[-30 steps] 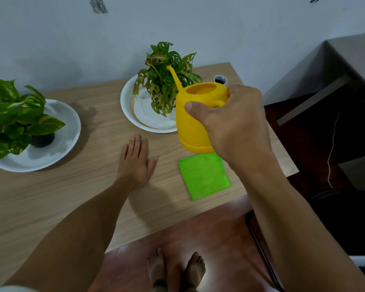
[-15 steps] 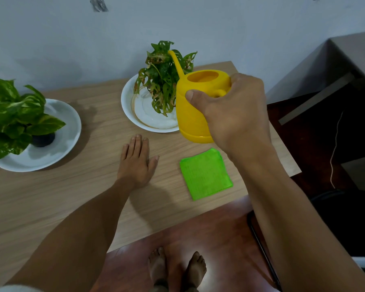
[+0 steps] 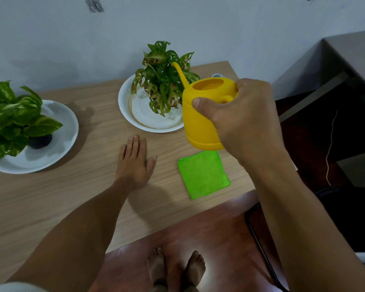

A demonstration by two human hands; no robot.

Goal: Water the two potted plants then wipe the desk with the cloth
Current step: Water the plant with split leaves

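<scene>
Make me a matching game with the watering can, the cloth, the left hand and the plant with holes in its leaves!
Things:
1. watering can
2. cloth
3. left hand
4. holey-leaf plant

Where or how:
A. flat on the desk, palm down
B. standing in a white dish
C. held up in the right hand
D. lying folded on the desk, bright green

Pairs: 1-C, 2-D, 3-A, 4-B

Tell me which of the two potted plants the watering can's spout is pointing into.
The holey-leaved plant in the right-hand white dish; the yellow watering can spout reaches its leaves. The broad-leaved plant sits far left.
</scene>
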